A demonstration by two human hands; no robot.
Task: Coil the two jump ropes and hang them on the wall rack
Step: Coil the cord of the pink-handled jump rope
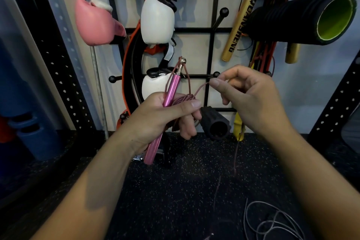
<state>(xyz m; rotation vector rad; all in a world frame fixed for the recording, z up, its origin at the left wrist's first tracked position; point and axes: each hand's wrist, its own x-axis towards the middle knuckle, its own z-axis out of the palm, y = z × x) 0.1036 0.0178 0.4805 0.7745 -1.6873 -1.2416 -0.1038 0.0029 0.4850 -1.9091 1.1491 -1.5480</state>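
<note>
My left hand (167, 117) grips a slim pink metal jump-rope handle (171, 89) and thin maroon cord loops (183, 99) before the black wire wall rack (212, 31). My right hand (251, 99) pinches the cord. A grey cord (272, 220) lies coiled on the speckled black floor (175, 191).

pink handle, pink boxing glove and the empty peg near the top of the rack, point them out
pink handle (171, 89), head view, on the shaft above the left hand
pink boxing glove (93, 23), head view, on its padded front
empty peg (224, 12), head view, on its ball tip
</note>
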